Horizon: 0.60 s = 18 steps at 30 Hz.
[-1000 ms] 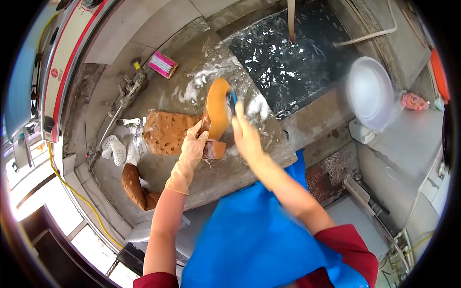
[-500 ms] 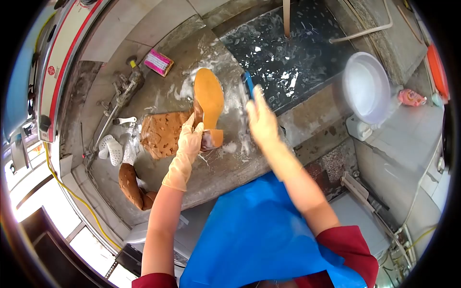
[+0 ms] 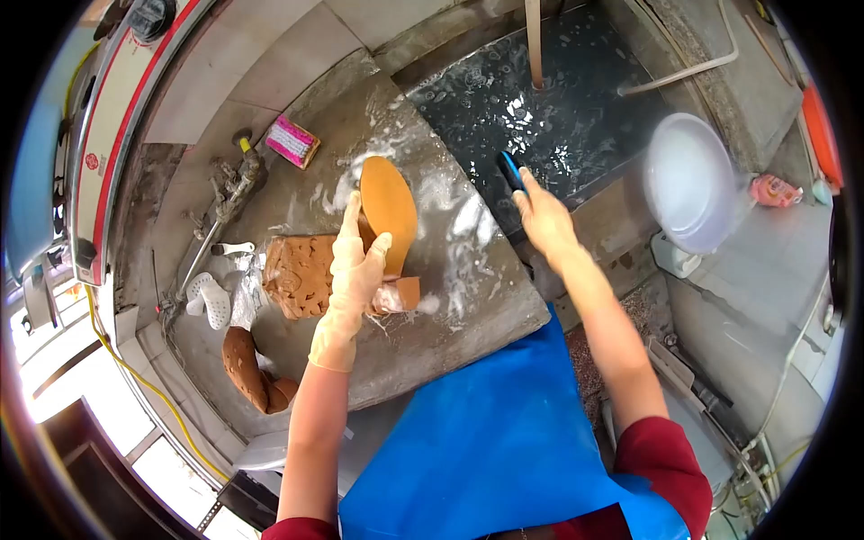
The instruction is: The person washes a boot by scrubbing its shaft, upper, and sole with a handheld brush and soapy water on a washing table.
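Note:
In a pale translucent glove, my left hand (image 3: 353, 270) is closed around the foot of a brown boot (image 3: 301, 274). The boot lies on its side with its tan sole (image 3: 389, 211) facing right and its shaft stretching left. White suds cling near the heel. My right hand (image 3: 546, 216) grips what looks like a blue-and-black brush (image 3: 510, 170) at the near edge of the dark water; its bristles cannot be seen. A second brown boot (image 3: 245, 360) rests at the lower left of the slab.
A wet, sudsy stone slab (image 3: 450, 310) borders the water basin (image 3: 576, 99). A pink-and-white brush (image 3: 292, 141), a tap (image 3: 238, 180), a small white-handled brush (image 3: 234, 249) and white perforated inserts (image 3: 214, 301) are on the left. Right stand a pale tub (image 3: 691, 180) and pink bottle (image 3: 774, 191).
My right hand has moved right with the brush, from the slab's edge to the water. My left hand has shifted along the boot, its thumb and fingers now spread across the sole's edge.

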Each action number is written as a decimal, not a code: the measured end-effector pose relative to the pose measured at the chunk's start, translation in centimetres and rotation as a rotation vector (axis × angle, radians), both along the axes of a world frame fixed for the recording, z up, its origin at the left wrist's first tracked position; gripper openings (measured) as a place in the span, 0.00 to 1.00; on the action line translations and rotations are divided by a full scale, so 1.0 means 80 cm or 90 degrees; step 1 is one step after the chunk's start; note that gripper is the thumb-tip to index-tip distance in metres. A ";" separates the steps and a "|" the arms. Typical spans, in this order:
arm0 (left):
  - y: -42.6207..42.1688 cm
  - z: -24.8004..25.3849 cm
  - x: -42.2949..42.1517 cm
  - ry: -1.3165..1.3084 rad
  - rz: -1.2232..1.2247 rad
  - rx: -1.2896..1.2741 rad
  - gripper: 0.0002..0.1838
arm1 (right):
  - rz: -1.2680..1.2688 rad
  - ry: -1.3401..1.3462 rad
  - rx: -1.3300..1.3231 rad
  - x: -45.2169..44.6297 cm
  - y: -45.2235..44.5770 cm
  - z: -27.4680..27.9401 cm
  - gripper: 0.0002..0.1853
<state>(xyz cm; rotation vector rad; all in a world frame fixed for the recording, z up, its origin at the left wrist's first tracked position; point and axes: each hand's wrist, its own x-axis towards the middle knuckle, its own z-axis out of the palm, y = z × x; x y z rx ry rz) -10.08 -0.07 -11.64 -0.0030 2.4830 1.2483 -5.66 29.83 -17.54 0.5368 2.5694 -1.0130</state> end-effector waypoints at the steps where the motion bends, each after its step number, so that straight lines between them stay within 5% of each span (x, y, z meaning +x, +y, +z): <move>1: -0.006 -0.005 0.006 0.025 -0.006 0.074 0.40 | -0.040 0.007 -0.061 0.010 -0.022 0.036 0.28; 3: 0.006 -0.009 0.016 0.106 -0.046 -0.031 0.37 | -0.026 0.073 -0.217 0.034 -0.073 0.064 0.27; 5: 0.016 0.012 0.010 -0.066 0.029 0.026 0.36 | 0.069 -0.015 -0.302 0.030 -0.127 0.087 0.28; 6: 0.021 0.018 0.007 -0.066 0.025 0.023 0.36 | 0.177 0.029 -0.274 0.018 -0.146 0.071 0.29; 7: 0.022 0.023 0.007 -0.123 0.062 0.037 0.36 | 0.085 0.274 -0.269 0.001 -0.169 0.035 0.30; 9: 0.016 0.016 0.005 -0.177 0.101 0.046 0.36 | 0.044 0.103 -0.231 -0.093 -0.158 0.038 0.26; 11: -0.005 -0.016 0.010 -0.090 0.028 0.081 0.34 | 0.050 0.105 -0.218 -0.114 -0.161 0.030 0.27; 13: -0.012 -0.031 0.009 -0.067 0.023 0.083 0.33 | 0.025 0.255 -0.285 -0.040 -0.183 0.028 0.28; 15: -0.019 -0.037 0.011 -0.139 0.092 0.170 0.32 | 0.134 0.162 -0.215 0.031 -0.181 0.058 0.28; 18: -0.020 -0.040 0.014 -0.138 0.100 0.222 0.32 | 0.072 0.179 -0.203 -0.022 -0.164 0.019 0.27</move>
